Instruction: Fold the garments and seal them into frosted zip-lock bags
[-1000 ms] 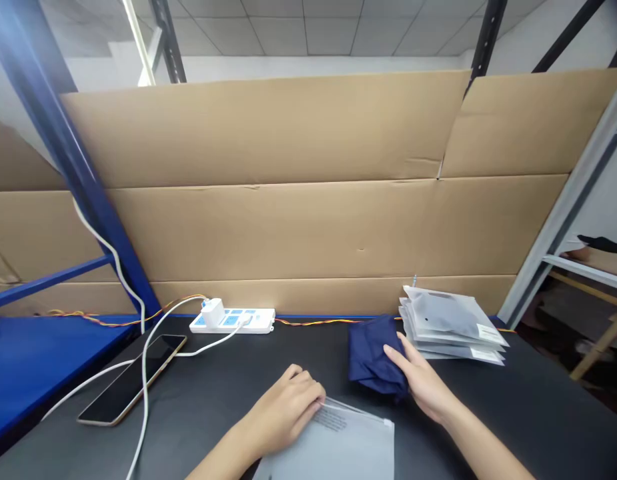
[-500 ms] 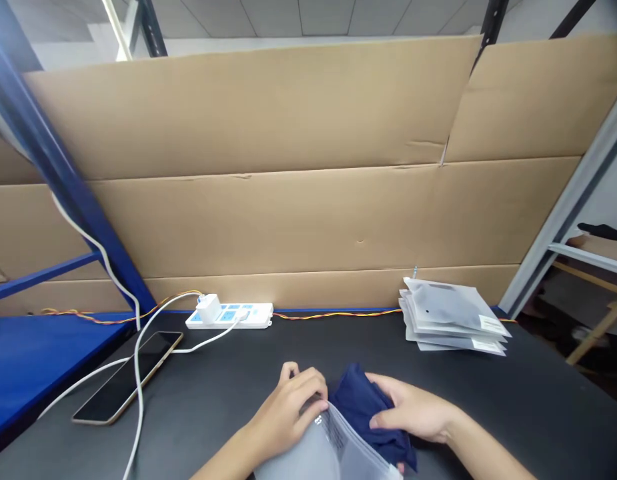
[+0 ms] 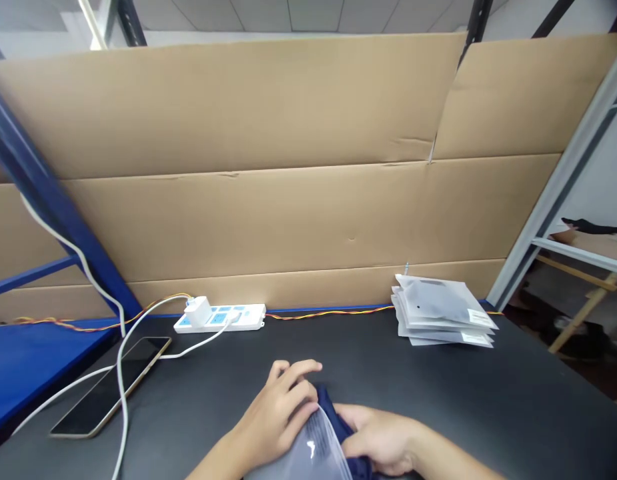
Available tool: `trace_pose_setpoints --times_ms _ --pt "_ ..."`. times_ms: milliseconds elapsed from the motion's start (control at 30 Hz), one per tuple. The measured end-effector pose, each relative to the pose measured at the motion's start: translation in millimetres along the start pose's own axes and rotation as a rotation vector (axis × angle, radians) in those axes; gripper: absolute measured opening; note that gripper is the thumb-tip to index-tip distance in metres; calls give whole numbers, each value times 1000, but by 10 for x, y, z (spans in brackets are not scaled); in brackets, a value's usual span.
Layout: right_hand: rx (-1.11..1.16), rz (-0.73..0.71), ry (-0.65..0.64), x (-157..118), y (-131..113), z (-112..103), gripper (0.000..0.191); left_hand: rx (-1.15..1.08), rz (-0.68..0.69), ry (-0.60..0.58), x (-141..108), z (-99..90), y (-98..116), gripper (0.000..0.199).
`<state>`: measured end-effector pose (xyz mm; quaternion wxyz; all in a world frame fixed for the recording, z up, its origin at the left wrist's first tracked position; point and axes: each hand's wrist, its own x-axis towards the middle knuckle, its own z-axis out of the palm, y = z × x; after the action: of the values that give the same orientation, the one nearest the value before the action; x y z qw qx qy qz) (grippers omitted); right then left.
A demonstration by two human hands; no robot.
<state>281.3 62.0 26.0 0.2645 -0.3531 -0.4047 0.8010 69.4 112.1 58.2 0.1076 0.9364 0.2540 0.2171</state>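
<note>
A frosted zip bag point(image 3: 308, 448) lies at the bottom centre of the head view, its mouth turned to the right. My left hand point(image 3: 283, 413) pinches the upper edge of that bag, with the index finger raised off it. At the bag's mouth, my right hand point(image 3: 381, 437) grips a folded navy cloth point(image 3: 328, 403). Part of the cloth is behind the clear plastic edge; whether it has passed inside the bag is hard to tell. The right fingertips are hidden by the cloth and bag.
Several packed frosted bags point(image 3: 441, 310) are stacked at the back right. A white power strip point(image 3: 248, 317) with a charger lies along the cardboard wall point(image 3: 288, 220). At the left, a phone point(image 3: 113, 387) rests under a white cable point(image 3: 122, 380). Blue metal posts point(image 3: 53, 180) frame the left side.
My right hand has moved left with the navy cloth, closer to the bag's mouth, and less cloth shows. My left index finger has lifted. The camera view has shifted slightly.
</note>
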Motion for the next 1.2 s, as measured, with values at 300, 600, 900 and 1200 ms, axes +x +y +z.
trace_pose_setpoints --times_ms 300,600,900,1200 --pt "-62 -133 192 -111 -121 15 42 -149 -74 -72 57 -85 -35 13" --pt "-510 -142 -18 -230 -183 -93 62 -82 -151 -138 -36 -103 -172 16" --pt "-643 -170 81 -326 -286 -263 65 -211 -256 -210 -54 -151 -176 11" --pt "-510 -356 233 -205 -180 -454 29 -588 -368 -264 92 -216 -152 34"
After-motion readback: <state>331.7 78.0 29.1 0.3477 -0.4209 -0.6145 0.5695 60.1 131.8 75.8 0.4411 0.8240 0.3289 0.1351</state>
